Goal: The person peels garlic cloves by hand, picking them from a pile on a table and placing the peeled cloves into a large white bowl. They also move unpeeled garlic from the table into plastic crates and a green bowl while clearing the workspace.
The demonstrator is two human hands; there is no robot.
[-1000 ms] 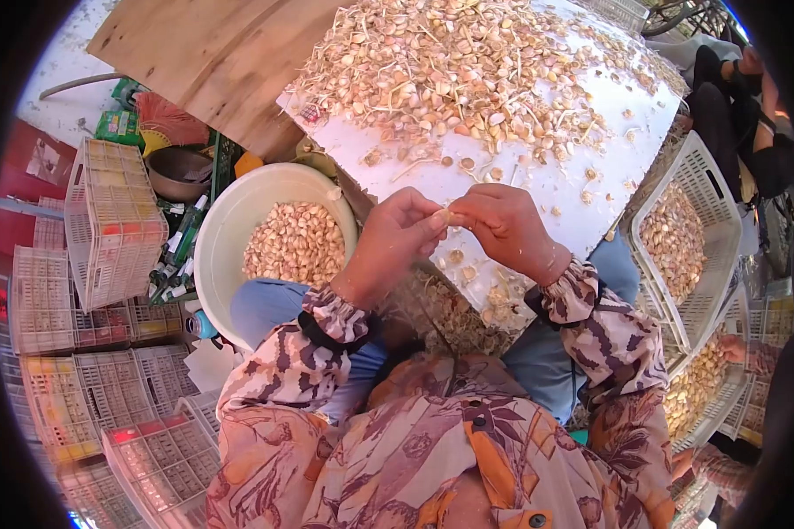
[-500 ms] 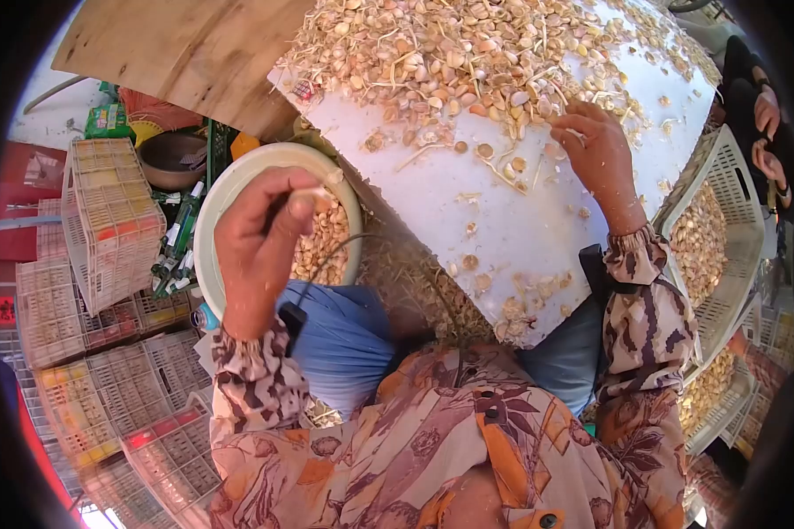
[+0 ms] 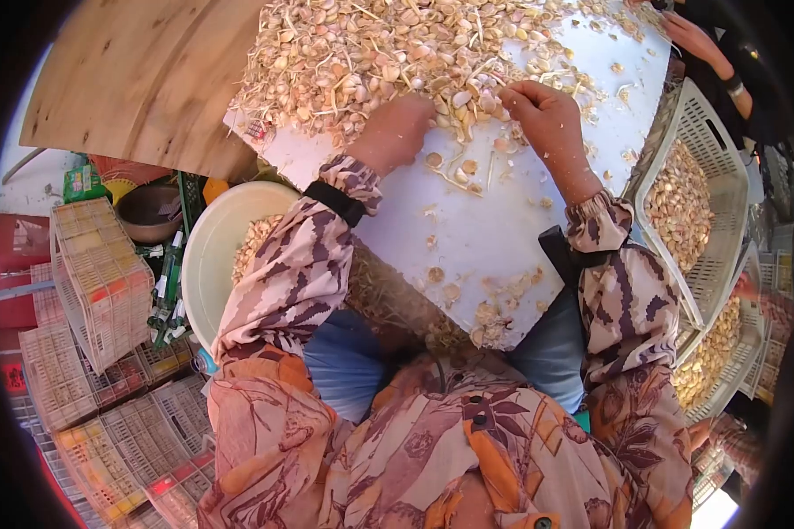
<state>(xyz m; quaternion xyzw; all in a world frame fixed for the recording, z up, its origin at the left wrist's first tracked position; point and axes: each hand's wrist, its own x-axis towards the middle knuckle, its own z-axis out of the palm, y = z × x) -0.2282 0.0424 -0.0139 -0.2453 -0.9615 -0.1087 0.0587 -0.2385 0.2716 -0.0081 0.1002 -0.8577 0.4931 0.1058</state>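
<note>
A heap of garlic cloves (image 3: 344,53) with dry skins and stalks covers the far part of a white board (image 3: 397,225). My left hand (image 3: 395,134) rests at the near edge of the heap, its fingers curled in; whatever they grip is hidden. To its right, my right hand (image 3: 549,123) is closed in a pinch over the cloves, and what lies between thumb and finger is too small to make out. Between and below the hands are thin stalks and round root ends (image 3: 461,174). Left of the board stands a pale basin (image 3: 205,256) with cloves inside.
Plastic crates (image 3: 106,273) are stacked at the left, near a dark bowl (image 3: 147,212). A wooden board (image 3: 141,79) lies at the upper left. At the right, a white basket (image 3: 719,167) holds cloves. Another person's hand (image 3: 699,42) reaches in at the upper right.
My left hand has moved from above the basin, where it pinched a small pale piece, to the heap's edge. My right hand has shifted slightly left. The view has shifted a little.
</note>
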